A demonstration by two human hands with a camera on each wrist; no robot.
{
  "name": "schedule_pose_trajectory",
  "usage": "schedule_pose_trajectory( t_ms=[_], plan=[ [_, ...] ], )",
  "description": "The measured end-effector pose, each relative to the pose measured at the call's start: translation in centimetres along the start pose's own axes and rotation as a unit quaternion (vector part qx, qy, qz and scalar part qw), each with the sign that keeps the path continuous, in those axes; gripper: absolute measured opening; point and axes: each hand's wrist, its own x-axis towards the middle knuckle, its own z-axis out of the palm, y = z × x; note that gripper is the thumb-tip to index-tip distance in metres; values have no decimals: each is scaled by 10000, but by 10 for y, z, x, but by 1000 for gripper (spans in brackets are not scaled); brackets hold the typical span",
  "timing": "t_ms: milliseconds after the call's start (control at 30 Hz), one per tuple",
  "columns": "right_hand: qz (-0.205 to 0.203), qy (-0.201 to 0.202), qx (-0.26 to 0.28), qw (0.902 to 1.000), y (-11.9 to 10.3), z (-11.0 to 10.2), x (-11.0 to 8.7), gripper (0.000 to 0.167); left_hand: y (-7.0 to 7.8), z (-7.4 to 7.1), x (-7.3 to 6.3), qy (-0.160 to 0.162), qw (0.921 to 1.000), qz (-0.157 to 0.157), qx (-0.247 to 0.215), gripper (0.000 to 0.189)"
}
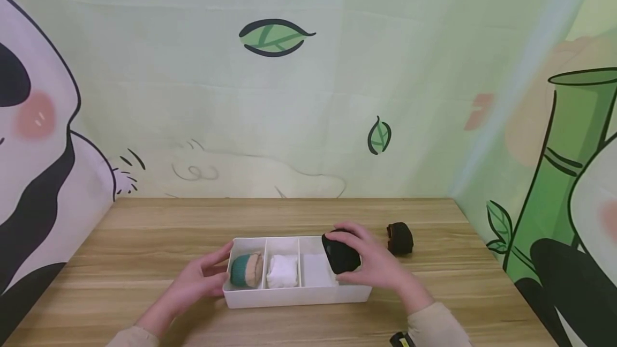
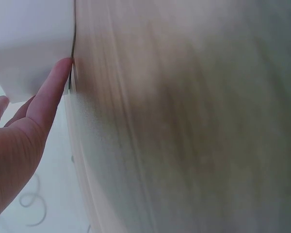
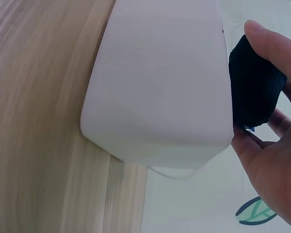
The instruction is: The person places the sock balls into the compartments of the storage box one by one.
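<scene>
My right hand [image 1: 373, 261] grips a black rolled sock [image 1: 343, 253] over the right end of a white divided box [image 1: 294, 298]. In the right wrist view, the dark knit sock [image 3: 254, 85] sits between thumb and fingers, right beside the box's rim. My left hand [image 1: 202, 274] rests against the box's left end, thumb and fingers extended; the left wrist view shows a straight digit of that hand [image 2: 39, 114] along the end wall. A teal and beige rolled sock [image 1: 246, 270] lies in the left compartment. White folded fabric [image 1: 283, 272] fills the one beside it.
Another black rolled sock [image 1: 400, 238] lies on the wooden table [image 1: 183, 224], behind and right of the box. A small black and yellow object [image 1: 401, 339] shows by the right sleeve at the bottom edge. A printed cloth backdrop [image 1: 193, 95] hangs behind the table.
</scene>
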Motion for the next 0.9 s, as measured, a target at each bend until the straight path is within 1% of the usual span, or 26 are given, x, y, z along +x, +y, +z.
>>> schedule_pose_trajectory(
  t_ms=[200, 500, 900],
  plan=[
    [-49, 50, -120, 9999, -4, 4, 5, 78, -1, 0, 0, -20, 10000, 46, -63, 70],
    [17, 11, 101, 9999, -8, 11, 9, 78, 1, 1, 0, -36, 10000, 41, -38, 70],
    [73, 84, -55, 9999, -13, 22, 12, 78, 1, 1, -1, -30, 9999, 63, -82, 70]
  ],
)
